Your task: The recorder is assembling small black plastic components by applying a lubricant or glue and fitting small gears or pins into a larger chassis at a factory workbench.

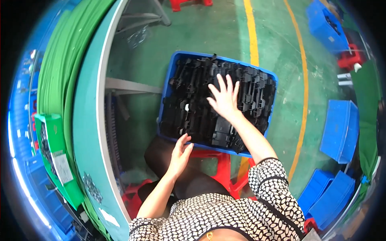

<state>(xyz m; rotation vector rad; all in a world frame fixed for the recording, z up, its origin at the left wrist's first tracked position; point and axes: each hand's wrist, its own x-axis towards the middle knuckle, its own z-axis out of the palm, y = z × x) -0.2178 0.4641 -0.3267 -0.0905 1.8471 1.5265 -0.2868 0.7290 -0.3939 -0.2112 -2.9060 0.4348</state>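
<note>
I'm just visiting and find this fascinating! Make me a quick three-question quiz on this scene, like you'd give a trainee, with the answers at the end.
1. Which of the person's hands is spread over the black parts?
2. True or false: the bin that holds those parts is red.
3. What colour are the long lines on the green floor? A) white B) yellow C) black

Key:
1. The right hand.
2. False; the bin is blue.
3. B
</note>
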